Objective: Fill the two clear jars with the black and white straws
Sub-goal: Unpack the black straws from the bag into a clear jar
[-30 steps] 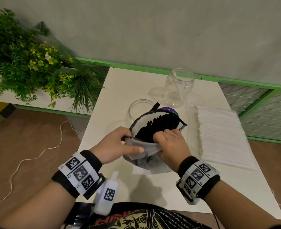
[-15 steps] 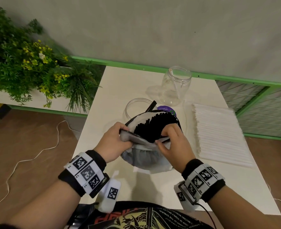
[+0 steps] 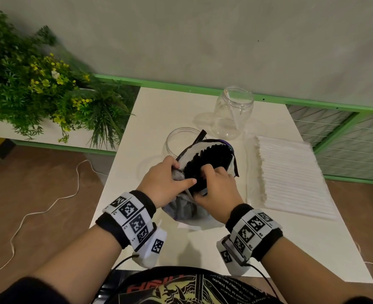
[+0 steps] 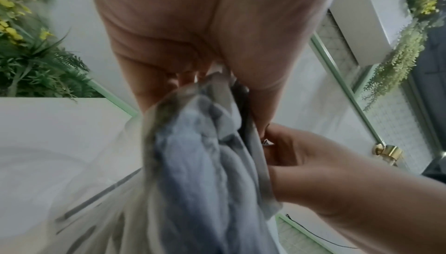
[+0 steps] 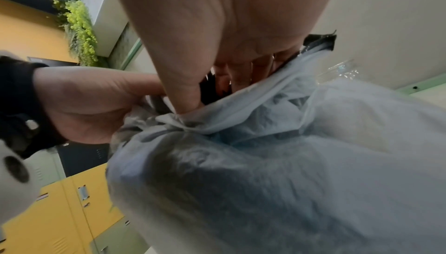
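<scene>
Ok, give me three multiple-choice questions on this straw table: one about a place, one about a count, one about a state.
1. Where do the white straws lie?
A. on the table's right side
B. inside the far jar
C. on the floor

2. How many clear jars stand on the table?
A. one
B. two
C. four

3. What is the right hand doing?
A. resting flat
B. reaching into the bag at the black straws
C. lifting a jar

Answers: 1 A, they lie stacked right of the bag. 2 B, near jar and far jar. 3 B, its fingers curl among the straws.

both hands (image 3: 165,183) (image 3: 217,190) raised close together, fingers curled
</scene>
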Motion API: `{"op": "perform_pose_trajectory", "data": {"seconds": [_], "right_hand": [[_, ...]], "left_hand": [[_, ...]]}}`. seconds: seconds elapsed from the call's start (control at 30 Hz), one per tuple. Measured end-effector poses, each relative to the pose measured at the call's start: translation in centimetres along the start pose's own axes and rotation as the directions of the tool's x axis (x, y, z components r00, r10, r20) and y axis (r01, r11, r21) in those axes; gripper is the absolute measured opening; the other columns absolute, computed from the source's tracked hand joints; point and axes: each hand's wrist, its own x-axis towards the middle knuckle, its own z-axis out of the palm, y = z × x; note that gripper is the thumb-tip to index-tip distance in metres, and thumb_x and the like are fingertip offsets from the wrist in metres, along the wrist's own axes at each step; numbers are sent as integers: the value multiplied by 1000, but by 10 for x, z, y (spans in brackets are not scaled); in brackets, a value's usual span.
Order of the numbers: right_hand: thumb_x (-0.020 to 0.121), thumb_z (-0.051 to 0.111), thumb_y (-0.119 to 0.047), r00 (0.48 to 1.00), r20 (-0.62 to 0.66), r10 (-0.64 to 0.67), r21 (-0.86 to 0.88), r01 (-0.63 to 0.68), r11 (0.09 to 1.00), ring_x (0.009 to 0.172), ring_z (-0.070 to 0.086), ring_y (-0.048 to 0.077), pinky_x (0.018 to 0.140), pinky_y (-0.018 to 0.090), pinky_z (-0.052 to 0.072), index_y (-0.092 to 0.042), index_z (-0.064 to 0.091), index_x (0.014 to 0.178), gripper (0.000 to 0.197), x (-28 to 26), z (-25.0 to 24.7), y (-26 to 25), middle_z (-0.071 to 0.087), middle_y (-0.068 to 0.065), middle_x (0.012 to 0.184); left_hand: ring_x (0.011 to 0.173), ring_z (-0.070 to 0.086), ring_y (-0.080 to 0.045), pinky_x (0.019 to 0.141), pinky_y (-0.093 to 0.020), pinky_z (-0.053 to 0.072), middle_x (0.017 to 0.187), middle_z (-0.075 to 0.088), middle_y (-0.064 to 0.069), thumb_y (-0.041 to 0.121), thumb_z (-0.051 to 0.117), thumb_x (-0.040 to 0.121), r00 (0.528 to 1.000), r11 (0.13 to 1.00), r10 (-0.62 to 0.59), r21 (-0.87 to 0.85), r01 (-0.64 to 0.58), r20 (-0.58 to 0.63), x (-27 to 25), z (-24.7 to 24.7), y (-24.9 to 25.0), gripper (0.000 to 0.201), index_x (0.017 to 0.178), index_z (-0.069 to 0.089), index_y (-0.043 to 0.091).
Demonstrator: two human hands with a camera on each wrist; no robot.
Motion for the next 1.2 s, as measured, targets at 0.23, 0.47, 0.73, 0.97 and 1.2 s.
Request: {"op": "perform_pose_trajectory", "data": {"seconds": [0.23, 0.47, 0.73, 0.97, 1.2], "right_hand": [[81, 59, -40, 986, 164, 40, -140, -17, 990, 115, 40, 23, 90, 40, 31, -18, 45, 123, 50, 9, 2, -2, 60, 2, 108], [84, 59, -29, 989, 143, -45, 81, 33, 996, 102, 48, 22, 90, 43, 40, -21, 58, 109, 26, 6, 0, 6, 63, -3, 104], [88, 55, -10, 980, 151, -133, 116, 116, 987, 93, 61, 31, 82, 39, 46, -7, 53, 114, 27, 3, -7, 3, 65, 12, 102], [92, 53, -14, 988, -148, -48, 349, 98, 932, 87, 59, 18, 77, 30, 48, -16, 50, 114, 22, 0, -25, 23, 62, 1, 99], [91, 56, -9, 851, -502, 157, 302, 3, 953, 97, 51, 21, 87, 35, 43, -22, 43, 125, 38, 0, -37, 73, 58, 7, 107]], "left_hand": [[84, 56, -10, 68, -24, 44, 98, 55, 7, 54, 70, 75, 999, 999, 42, 0, -42, 11, 0, 0, 2, 60, 117, 37, 27], [113, 53, -17, 90, -34, 49, 143, 29, 6, 51, 47, 91, 970, 942, 243, 233, -243, 27, 0, 1, 4, 43, 133, 41, 46], [108, 56, -17, 88, -36, 50, 141, 33, 9, 55, 52, 85, 964, 940, 264, 224, -256, -8, 1, 8, 12, 41, 124, 48, 45], [102, 55, -13, 89, -30, 46, 123, 48, 5, 24, 55, 92, 963, 962, 259, 105, -250, -74, 10, -3, 6, 27, 118, 57, 32], [103, 55, -15, 92, -34, 46, 119, 52, 6, 22, 54, 92, 968, 971, 237, 37, -235, -84, 10, -6, 1, 25, 114, 58, 34]]}}
